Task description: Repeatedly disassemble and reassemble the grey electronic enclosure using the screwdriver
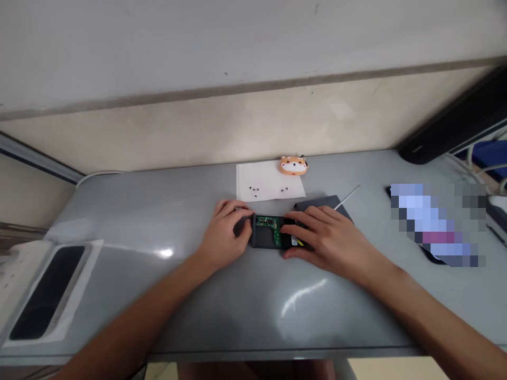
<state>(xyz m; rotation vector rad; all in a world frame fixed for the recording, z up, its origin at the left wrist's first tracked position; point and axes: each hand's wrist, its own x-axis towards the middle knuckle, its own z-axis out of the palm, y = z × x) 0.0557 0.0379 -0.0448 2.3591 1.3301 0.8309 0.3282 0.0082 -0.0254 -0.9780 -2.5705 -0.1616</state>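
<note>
An opened dark electronic device (264, 244) lies on the grey table, with a green circuit board (276, 235) showing inside. Next to the board is a black part with a white and yellow label, partly under my fingers. My left hand (227, 232) pinches the left end of the case between thumb and fingers. From the other side my right hand (327, 235) grips the device, its fingers lying over the black part and its thumb at the near edge. Behind my right hand lies a flat dark panel (336, 201), mostly covered, and a thin metal rod (348, 197) sticks out over it.
White paper (261, 177) beyond the device carries several tiny dark screws (255, 190) and an orange animal-faced case (293, 165). A phone with a blurred screen (431, 224) lies right. A black phone (49, 290) rests far left. A black cylinder (420, 150) stands back right.
</note>
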